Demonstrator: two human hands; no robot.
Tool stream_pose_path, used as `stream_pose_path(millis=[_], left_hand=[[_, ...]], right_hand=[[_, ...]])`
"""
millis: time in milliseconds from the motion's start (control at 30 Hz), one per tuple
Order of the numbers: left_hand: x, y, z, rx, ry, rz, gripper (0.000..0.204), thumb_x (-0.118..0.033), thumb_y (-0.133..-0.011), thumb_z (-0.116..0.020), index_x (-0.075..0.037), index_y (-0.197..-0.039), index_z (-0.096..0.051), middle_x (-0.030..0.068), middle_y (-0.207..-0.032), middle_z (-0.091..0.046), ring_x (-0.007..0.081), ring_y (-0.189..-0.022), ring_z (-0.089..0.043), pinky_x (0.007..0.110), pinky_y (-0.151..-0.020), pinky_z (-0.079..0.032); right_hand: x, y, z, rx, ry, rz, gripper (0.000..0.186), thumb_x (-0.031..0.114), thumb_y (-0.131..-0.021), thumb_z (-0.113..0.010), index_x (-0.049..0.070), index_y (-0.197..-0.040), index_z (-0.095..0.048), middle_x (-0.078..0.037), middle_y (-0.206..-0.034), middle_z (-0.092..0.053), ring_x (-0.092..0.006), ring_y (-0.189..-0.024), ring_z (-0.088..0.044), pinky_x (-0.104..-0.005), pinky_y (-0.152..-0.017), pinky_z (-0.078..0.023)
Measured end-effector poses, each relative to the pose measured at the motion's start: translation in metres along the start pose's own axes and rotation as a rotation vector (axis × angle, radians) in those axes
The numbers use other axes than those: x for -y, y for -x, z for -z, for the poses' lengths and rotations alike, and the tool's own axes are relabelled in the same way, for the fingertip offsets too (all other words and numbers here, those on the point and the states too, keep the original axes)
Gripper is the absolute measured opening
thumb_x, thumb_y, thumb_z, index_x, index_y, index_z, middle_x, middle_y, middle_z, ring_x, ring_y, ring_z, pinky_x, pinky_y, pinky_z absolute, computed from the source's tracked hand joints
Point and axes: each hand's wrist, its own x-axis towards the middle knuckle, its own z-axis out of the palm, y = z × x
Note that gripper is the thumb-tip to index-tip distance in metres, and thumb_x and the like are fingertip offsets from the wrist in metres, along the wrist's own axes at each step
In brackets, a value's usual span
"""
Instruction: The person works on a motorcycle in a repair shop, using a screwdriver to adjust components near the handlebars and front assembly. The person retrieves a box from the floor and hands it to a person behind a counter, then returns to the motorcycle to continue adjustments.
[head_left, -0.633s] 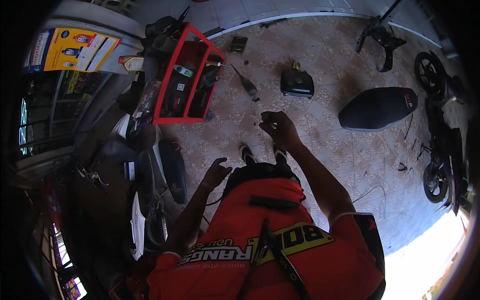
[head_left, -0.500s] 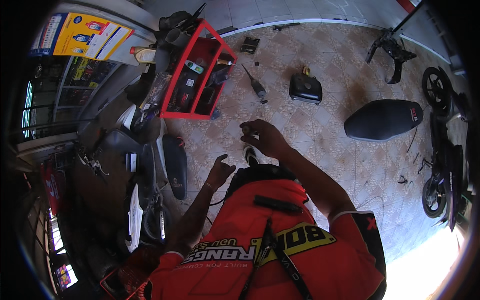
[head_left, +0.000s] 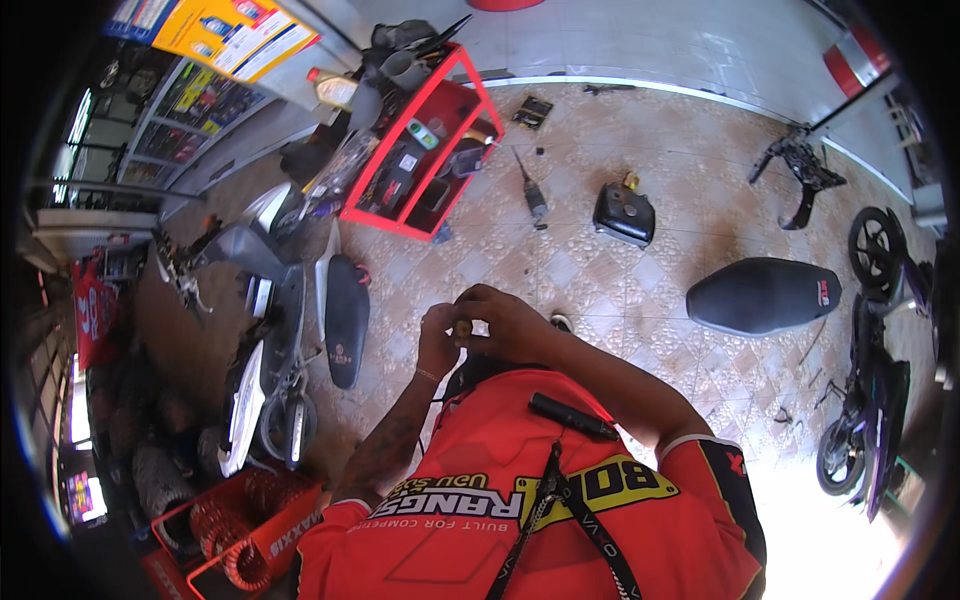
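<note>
Red shirt [head_left: 440, 575]: filling the near foreground, with a black lanyard [head_left: 598, 535] hanging down it and a dark, elongated object [head_left: 570, 417] lying against the cloth.

Left hand [head_left: 436, 345]: meeting the right hand in front of the body, its fingers partly hidden; whether it is also gripping anything cannot be told.

Right hand [head_left: 508, 328]: curling inward, thumb and fingers closing around one small item.

Small round piece [head_left: 462, 328]: sitting between the right hand's fingertips, just beside the left hand; dark and yellowish, its exact kind too small to tell.

Shoe [head_left: 562, 322]: showing just past the right forearm, resting on the tiled floor [head_left: 570, 270].

Black seat, left [head_left: 345, 325]: lying beside a scooter [head_left: 250, 250].

Black seat, right [head_left: 765, 297]: lying on the floor, near a dark motorcycle [head_left: 865, 400].

Black tank-like part [head_left: 625, 213]: resting on the tiles beyond the hands.

Slender pointed tool [head_left: 533, 197]: lying between that part and a red compartmented frame [head_left: 390, 228], which is holding a green-and-white bottle [head_left: 423, 134] and other goods.

Dark bracket-like part [head_left: 800, 178]: standing farther off, near the pale wall [head_left: 640, 45].
</note>
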Motion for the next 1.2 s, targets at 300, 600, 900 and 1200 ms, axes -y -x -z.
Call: stream_pose_path(millis=[300,600,900,1200], left_hand=[[-0.001,-0.045,-0.045,0.289,0.077,-0.428,0.012,-0.007,-0.079,-0.07,-0.003,-0.089,-0.064,0.0121,-0.083,-0.06,0.0317,-0.078,-0.056,0.042,-0.072,-0.044],[-0.022,-0.053,-0.121,0.916,0.082,-0.593,0.019,-0.016,-0.083,-0.072,-0.004,-0.099,-0.069,0.0175,-0.093,-0.064,0.0368,-0.09,-0.061,0.045,-0.078,-0.047],[-0.128,-0.007,-0.171,1.012,-0.026,-0.605,0.025,-0.022,-0.087,-0.071,0.0,-0.1,-0.068,0.018,-0.093,-0.064,0.0353,-0.09,-0.063,0.042,-0.081,-0.049],[-0.306,0.052,-0.292,1.051,0.032,-0.751,0.029,-0.032,-0.091,-0.066,-0.003,-0.092,-0.067,0.0164,-0.084,-0.061,0.0352,-0.084,-0.059,0.044,-0.074,-0.046]], right_hand=[[0.001,0.075,0.018,-0.266,0.159,-0.206,0.03,0.015,-0.077,-0.07,0.006,-0.104,-0.062,-0.016,-0.101,-0.062,-0.0364,-0.099,-0.062,-0.0441,-0.083,-0.052],[0.023,0.16,-0.015,-0.571,0.163,-0.91,0.038,0.039,-0.087,-0.062,0.006,-0.106,-0.064,-0.022,-0.095,-0.068,-0.0406,-0.092,-0.067,-0.0496,-0.08,-0.053],[0.017,0.298,0.019,-0.663,0.113,-0.788,0.051,0.05,-0.081,-0.068,0.008,-0.109,-0.066,-0.019,-0.098,-0.07,-0.038,-0.095,-0.068,-0.0459,-0.083,-0.053],[0.039,0.49,0.077,-1.087,0.124,-0.561,0.036,0.03,-0.079,-0.072,0.008,-0.107,-0.069,-0.014,-0.1,-0.071,-0.0321,-0.096,-0.068,-0.042,-0.084,-0.054]])
